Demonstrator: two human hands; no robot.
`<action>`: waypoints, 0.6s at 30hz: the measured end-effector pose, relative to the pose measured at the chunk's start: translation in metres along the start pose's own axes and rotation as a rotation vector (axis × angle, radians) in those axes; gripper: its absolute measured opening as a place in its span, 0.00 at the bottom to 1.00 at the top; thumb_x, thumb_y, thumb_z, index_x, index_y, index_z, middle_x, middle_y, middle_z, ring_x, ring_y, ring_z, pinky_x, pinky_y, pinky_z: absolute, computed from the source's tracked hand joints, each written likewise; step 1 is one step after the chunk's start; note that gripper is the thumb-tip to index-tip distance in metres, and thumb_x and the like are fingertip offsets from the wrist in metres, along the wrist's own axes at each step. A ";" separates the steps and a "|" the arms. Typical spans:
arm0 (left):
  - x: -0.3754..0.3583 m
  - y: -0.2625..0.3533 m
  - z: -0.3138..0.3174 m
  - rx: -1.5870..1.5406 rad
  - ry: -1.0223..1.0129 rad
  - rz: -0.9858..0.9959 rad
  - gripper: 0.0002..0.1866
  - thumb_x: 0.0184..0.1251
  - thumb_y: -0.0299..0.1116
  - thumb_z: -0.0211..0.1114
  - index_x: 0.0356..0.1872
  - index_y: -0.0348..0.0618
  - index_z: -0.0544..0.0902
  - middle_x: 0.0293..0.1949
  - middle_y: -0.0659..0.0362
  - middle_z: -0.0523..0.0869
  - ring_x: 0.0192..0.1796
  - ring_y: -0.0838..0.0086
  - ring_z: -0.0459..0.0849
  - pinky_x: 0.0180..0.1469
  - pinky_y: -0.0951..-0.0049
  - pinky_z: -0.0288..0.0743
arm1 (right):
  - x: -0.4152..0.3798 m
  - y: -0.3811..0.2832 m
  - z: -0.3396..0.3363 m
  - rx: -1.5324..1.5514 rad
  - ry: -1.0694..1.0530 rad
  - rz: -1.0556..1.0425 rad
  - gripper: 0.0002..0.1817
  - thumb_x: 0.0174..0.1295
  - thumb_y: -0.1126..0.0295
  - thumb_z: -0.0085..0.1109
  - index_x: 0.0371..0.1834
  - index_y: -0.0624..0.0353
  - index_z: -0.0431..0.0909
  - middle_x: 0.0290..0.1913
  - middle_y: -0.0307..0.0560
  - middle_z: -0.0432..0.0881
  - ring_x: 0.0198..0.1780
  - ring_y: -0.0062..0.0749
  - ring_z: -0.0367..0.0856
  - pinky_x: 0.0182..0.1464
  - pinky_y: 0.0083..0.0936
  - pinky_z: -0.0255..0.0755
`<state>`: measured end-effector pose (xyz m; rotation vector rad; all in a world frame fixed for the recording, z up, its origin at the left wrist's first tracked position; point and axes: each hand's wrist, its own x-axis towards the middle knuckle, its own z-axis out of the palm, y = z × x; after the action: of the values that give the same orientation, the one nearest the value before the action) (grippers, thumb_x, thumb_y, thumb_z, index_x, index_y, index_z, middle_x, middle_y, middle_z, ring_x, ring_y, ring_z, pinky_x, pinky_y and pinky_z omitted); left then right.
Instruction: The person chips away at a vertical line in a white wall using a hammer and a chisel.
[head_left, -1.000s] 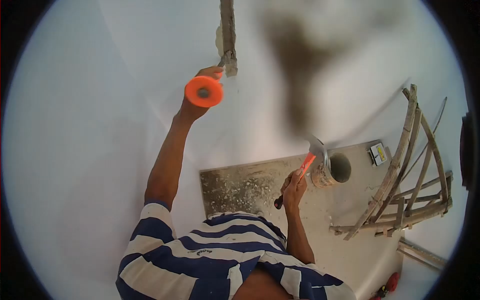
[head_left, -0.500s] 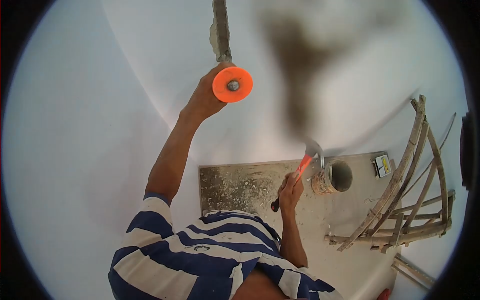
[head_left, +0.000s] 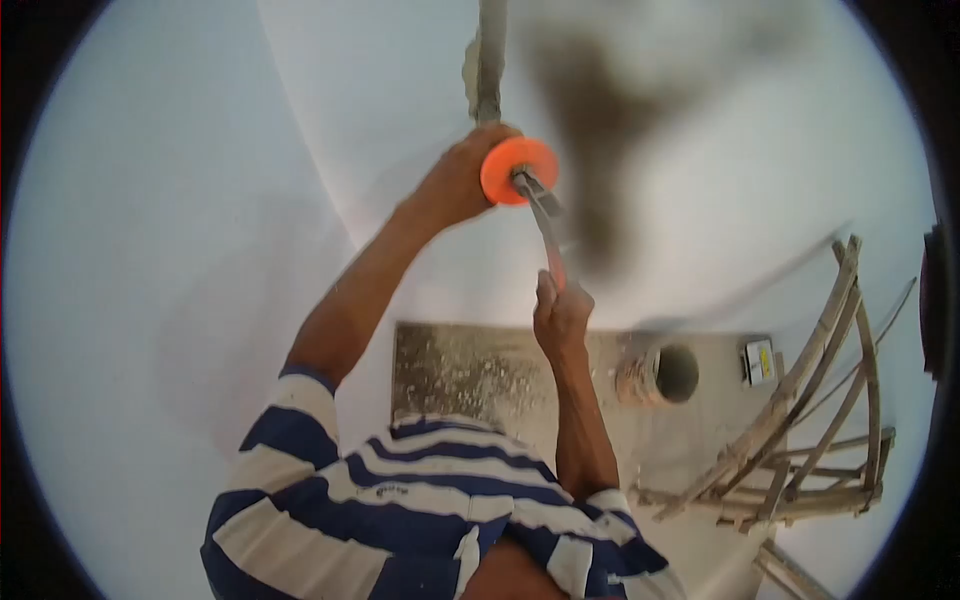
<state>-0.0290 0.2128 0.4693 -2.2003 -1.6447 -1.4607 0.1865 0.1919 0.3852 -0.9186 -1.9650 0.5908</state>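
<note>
My left hand (head_left: 468, 182) is closed round a chisel with a round orange guard (head_left: 537, 150). It is held up against the white wall, at the lower end of a rough grey groove (head_left: 490, 75); the guard and hand hide the chisel's blade. Lower and to the right, my right hand (head_left: 563, 318) grips a claw hammer (head_left: 549, 228) by its handle. The hammer's head is at the centre of the guard, over the chisel's struck end, and is slightly blurred.
Broken bits of plaster (head_left: 470, 375) litter the floor below. A stained bucket (head_left: 640, 378) stands near the wall, with a small box (head_left: 760, 362) farther right. A rough wooden frame of poles (head_left: 790, 410) leans at the right. A dark blurred smudge covers the upper middle view.
My right hand has swung the hammer up and left from near the bucket to the chisel's end. The chisel and left hand appear farther right as the view has shifted.
</note>
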 end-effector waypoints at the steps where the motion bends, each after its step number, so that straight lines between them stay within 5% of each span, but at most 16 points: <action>1: -0.006 -0.002 0.002 0.051 -0.016 0.065 0.17 0.57 0.26 0.68 0.48 0.46 0.76 0.46 0.60 0.81 0.50 0.63 0.81 0.52 0.64 0.76 | -0.010 0.004 0.003 0.012 0.100 -0.124 0.11 0.69 0.67 0.52 0.31 0.62 0.72 0.19 0.51 0.74 0.18 0.38 0.73 0.22 0.27 0.65; 3: 0.011 -0.006 -0.010 0.032 0.003 0.086 0.17 0.57 0.27 0.68 0.48 0.46 0.76 0.47 0.60 0.81 0.50 0.63 0.80 0.52 0.64 0.76 | -0.011 -0.014 -0.013 0.140 0.359 -0.153 0.12 0.68 0.65 0.52 0.30 0.60 0.71 0.19 0.45 0.73 0.19 0.29 0.73 0.22 0.23 0.64; 4: -0.004 0.001 -0.002 -0.037 -0.027 0.025 0.17 0.57 0.27 0.69 0.48 0.45 0.76 0.47 0.60 0.81 0.50 0.63 0.80 0.51 0.64 0.77 | -0.010 -0.011 -0.030 -0.063 0.631 -0.352 0.20 0.69 0.54 0.48 0.34 0.62 0.73 0.22 0.44 0.71 0.18 0.35 0.67 0.22 0.30 0.62; 5: -0.004 0.001 0.000 -0.047 -0.022 0.027 0.17 0.57 0.27 0.69 0.48 0.45 0.76 0.47 0.60 0.81 0.50 0.63 0.80 0.51 0.64 0.77 | -0.014 -0.019 -0.045 0.867 0.579 -0.099 0.22 0.69 0.48 0.45 0.34 0.57 0.72 0.19 0.38 0.66 0.19 0.23 0.62 0.21 0.23 0.59; 6: 0.001 -0.001 -0.003 -0.034 -0.012 0.043 0.17 0.56 0.27 0.69 0.47 0.45 0.76 0.47 0.59 0.81 0.50 0.63 0.80 0.51 0.64 0.76 | -0.004 -0.072 -0.070 0.908 0.834 -0.312 0.24 0.70 0.45 0.41 0.27 0.53 0.70 0.18 0.34 0.62 0.20 0.16 0.58 0.23 0.17 0.57; 7: -0.002 0.000 -0.003 -0.031 -0.013 0.037 0.17 0.56 0.27 0.69 0.47 0.44 0.76 0.47 0.59 0.81 0.50 0.63 0.80 0.51 0.64 0.76 | -0.014 -0.081 -0.096 1.039 0.667 -0.518 0.24 0.71 0.47 0.41 0.23 0.51 0.68 0.18 0.33 0.60 0.22 0.13 0.59 0.24 0.14 0.55; 9: 0.001 -0.005 -0.003 -0.030 -0.003 0.063 0.17 0.56 0.28 0.69 0.47 0.44 0.76 0.47 0.59 0.81 0.50 0.63 0.80 0.52 0.64 0.76 | -0.021 -0.037 -0.056 1.442 0.732 -0.956 0.22 0.71 0.49 0.44 0.24 0.53 0.69 0.18 0.34 0.62 0.21 0.19 0.61 0.23 0.17 0.57; 11: 0.003 -0.005 -0.004 -0.038 -0.005 0.086 0.17 0.56 0.28 0.69 0.47 0.44 0.77 0.46 0.59 0.81 0.50 0.62 0.80 0.52 0.65 0.76 | -0.025 0.023 0.042 0.439 0.799 -0.254 0.19 0.71 0.56 0.47 0.24 0.56 0.71 0.19 0.37 0.68 0.22 0.28 0.66 0.24 0.24 0.60; 12: 0.007 -0.005 -0.010 -0.053 -0.002 0.050 0.17 0.56 0.28 0.69 0.47 0.44 0.77 0.46 0.59 0.82 0.50 0.62 0.80 0.53 0.64 0.76 | -0.012 -0.012 0.024 0.021 0.079 0.059 0.19 0.71 0.61 0.46 0.23 0.59 0.73 0.21 0.42 0.72 0.23 0.36 0.70 0.25 0.29 0.61; 13: -0.005 -0.001 -0.010 -0.080 -0.043 -0.006 0.17 0.56 0.28 0.69 0.47 0.45 0.77 0.46 0.59 0.82 0.51 0.62 0.80 0.53 0.63 0.75 | -0.023 -0.005 0.029 0.042 0.076 0.146 0.18 0.71 0.59 0.47 0.27 0.59 0.73 0.22 0.46 0.71 0.22 0.34 0.69 0.23 0.30 0.60; 15: 0.012 -0.011 -0.010 0.000 -0.011 0.096 0.16 0.57 0.31 0.68 0.46 0.44 0.75 0.46 0.56 0.82 0.51 0.56 0.80 0.51 0.60 0.77 | -0.025 -0.012 0.013 0.077 0.448 -0.044 0.18 0.70 0.53 0.47 0.30 0.57 0.70 0.20 0.40 0.67 0.20 0.27 0.64 0.21 0.28 0.59; 17: -0.003 -0.011 -0.008 -0.069 -0.026 0.039 0.15 0.58 0.30 0.68 0.46 0.45 0.76 0.47 0.56 0.81 0.51 0.55 0.80 0.51 0.59 0.77 | -0.025 -0.049 -0.025 0.847 0.616 -0.099 0.22 0.69 0.45 0.46 0.32 0.54 0.68 0.18 0.34 0.62 0.19 0.21 0.59 0.21 0.23 0.61; 18: -0.004 -0.004 -0.011 -0.091 -0.020 0.022 0.16 0.58 0.30 0.68 0.47 0.45 0.75 0.48 0.56 0.80 0.52 0.55 0.79 0.52 0.58 0.76 | -0.022 -0.067 -0.047 0.959 0.710 -0.366 0.24 0.69 0.42 0.43 0.31 0.53 0.68 0.18 0.32 0.60 0.19 0.20 0.57 0.21 0.20 0.61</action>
<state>-0.0393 0.2057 0.4706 -2.2792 -1.5856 -1.5424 0.2094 0.1363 0.4445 -0.1040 -0.9648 0.7444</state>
